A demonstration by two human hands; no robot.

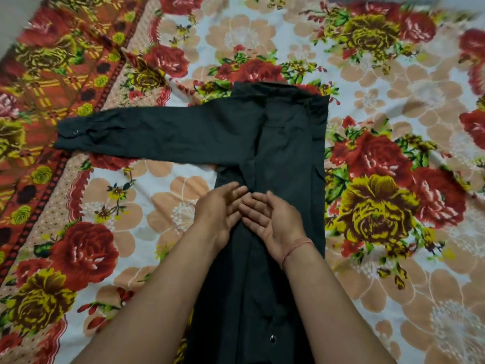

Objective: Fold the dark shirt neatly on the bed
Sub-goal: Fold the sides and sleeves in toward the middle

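The dark shirt lies flat on the bed, its body running from the collar at the far end toward me. One sleeve stretches straight out to the left, cuff at the far left. The right side is folded inward with a straight edge. My left hand and my right hand hover side by side over the shirt's middle, palms turned partly up and fingers loosely curled, fingertips almost touching. Neither hand grips the cloth.
A floral bedsheet with red and yellow roses covers the bed. An orange-red patterned border runs along the left side. A thread band sits on my right wrist.
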